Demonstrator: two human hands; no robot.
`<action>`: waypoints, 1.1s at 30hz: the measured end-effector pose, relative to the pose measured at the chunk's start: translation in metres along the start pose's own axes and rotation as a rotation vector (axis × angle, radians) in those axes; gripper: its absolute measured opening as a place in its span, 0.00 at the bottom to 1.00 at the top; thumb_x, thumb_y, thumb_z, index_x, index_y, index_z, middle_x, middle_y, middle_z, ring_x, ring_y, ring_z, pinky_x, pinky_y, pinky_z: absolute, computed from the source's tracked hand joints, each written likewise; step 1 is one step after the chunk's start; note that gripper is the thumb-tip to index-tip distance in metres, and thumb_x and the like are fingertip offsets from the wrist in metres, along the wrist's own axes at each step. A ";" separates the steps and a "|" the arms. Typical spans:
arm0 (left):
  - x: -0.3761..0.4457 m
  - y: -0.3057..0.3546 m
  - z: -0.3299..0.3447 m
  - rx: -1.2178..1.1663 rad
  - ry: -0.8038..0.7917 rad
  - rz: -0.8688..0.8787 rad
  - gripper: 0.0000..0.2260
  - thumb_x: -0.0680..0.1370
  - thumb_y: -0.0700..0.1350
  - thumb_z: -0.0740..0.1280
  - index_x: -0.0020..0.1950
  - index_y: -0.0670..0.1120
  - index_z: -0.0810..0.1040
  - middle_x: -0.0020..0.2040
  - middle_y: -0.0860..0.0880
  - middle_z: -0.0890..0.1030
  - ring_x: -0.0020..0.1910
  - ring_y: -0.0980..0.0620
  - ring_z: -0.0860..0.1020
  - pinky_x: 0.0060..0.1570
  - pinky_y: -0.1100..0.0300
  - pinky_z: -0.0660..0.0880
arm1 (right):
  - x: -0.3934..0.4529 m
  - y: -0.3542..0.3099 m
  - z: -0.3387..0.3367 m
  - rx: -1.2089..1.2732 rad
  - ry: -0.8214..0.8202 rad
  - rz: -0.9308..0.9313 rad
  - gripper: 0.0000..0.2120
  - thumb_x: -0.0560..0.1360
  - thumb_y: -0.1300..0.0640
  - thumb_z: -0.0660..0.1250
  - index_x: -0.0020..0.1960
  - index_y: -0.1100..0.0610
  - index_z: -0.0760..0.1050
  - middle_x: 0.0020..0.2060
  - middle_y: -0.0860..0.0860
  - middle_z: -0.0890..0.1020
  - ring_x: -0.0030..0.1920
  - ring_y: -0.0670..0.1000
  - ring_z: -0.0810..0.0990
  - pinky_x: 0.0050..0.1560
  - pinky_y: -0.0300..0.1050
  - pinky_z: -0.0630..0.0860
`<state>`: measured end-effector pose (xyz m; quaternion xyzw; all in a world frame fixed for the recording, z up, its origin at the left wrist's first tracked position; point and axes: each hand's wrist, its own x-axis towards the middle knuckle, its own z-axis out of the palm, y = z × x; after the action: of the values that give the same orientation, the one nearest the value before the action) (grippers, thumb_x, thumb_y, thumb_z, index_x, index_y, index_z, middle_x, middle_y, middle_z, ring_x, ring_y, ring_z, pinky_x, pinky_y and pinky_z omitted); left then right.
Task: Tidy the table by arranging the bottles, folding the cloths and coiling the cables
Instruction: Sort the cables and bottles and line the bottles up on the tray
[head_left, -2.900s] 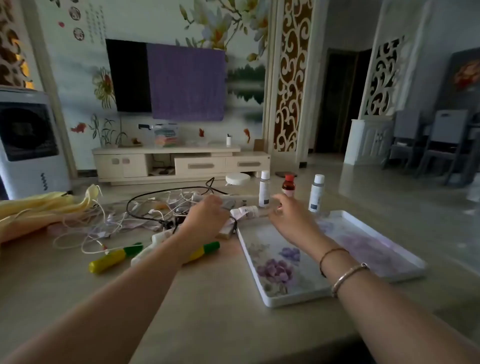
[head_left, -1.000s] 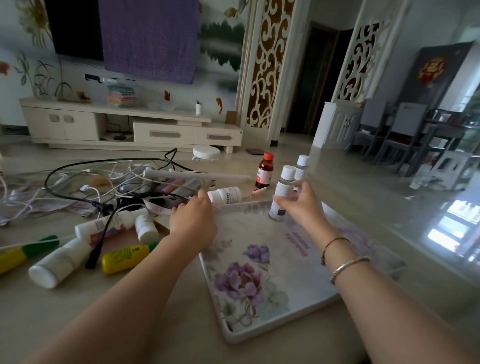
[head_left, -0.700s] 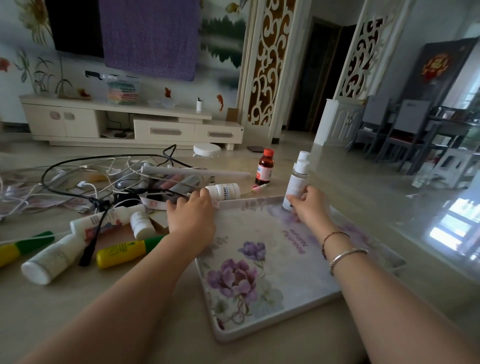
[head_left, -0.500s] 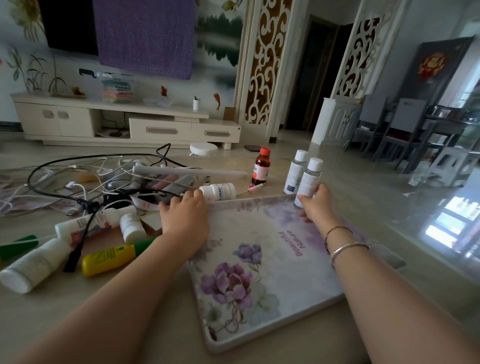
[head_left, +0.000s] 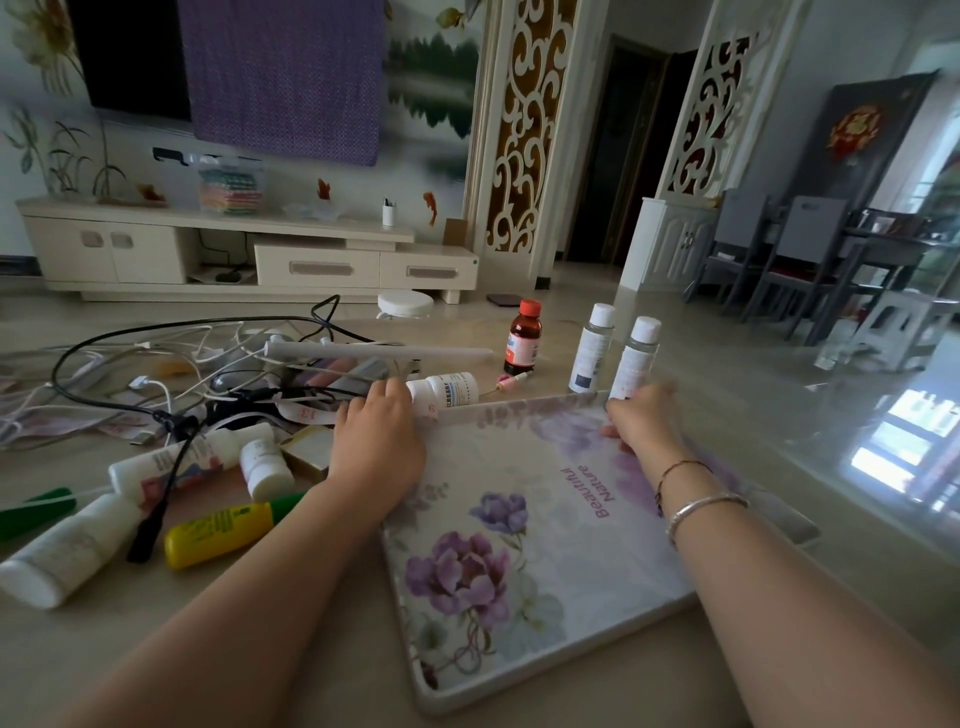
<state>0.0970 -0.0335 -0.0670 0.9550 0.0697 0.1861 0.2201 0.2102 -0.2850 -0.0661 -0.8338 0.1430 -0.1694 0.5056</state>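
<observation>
Grip state: the right hand (head_left: 640, 415) holds the base of a clear white-capped bottle (head_left: 632, 358), fingers curled round it at the far rim of the floral tray (head_left: 524, 613); whether the bottle stands inside the tray or just beyond the rim cannot be told. Judged light, rigid plastic, tall and easily tipped; hold low on the body, not the cap. A twin bottle (head_left: 591, 348) stands just beside it, a brown red-capped bottle (head_left: 523, 338) further left. The left hand (head_left: 378, 441) rests curled at the tray's left edge, touching a white pill bottle (head_left: 447, 391) lying down. Tangled cables (head_left: 156, 364) lie beyond.
</observation>
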 end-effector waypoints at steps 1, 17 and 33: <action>-0.001 0.000 -0.001 -0.046 0.026 -0.006 0.13 0.77 0.39 0.60 0.62 0.42 0.68 0.61 0.43 0.72 0.59 0.41 0.71 0.64 0.48 0.65 | -0.006 -0.003 0.001 -0.018 -0.017 -0.035 0.10 0.72 0.65 0.61 0.52 0.58 0.65 0.46 0.56 0.81 0.34 0.55 0.83 0.25 0.40 0.70; 0.002 -0.008 0.004 -0.189 0.162 -0.059 0.11 0.78 0.48 0.62 0.59 0.48 0.72 0.57 0.50 0.76 0.54 0.48 0.75 0.52 0.52 0.72 | -0.002 -0.093 0.030 -0.372 -0.081 -0.157 0.40 0.76 0.66 0.63 0.78 0.56 0.41 0.77 0.61 0.41 0.69 0.63 0.69 0.56 0.53 0.79; 0.002 -0.010 0.003 -0.130 0.135 -0.041 0.16 0.79 0.50 0.61 0.66 0.50 0.71 0.61 0.50 0.76 0.58 0.47 0.75 0.54 0.53 0.69 | -0.039 -0.078 0.039 -0.137 0.185 -0.760 0.17 0.78 0.57 0.65 0.63 0.57 0.64 0.57 0.52 0.75 0.50 0.53 0.76 0.39 0.48 0.75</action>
<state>0.0997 -0.0252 -0.0737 0.9224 0.0917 0.2496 0.2803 0.1966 -0.2030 -0.0184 -0.8403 -0.1200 -0.4091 0.3350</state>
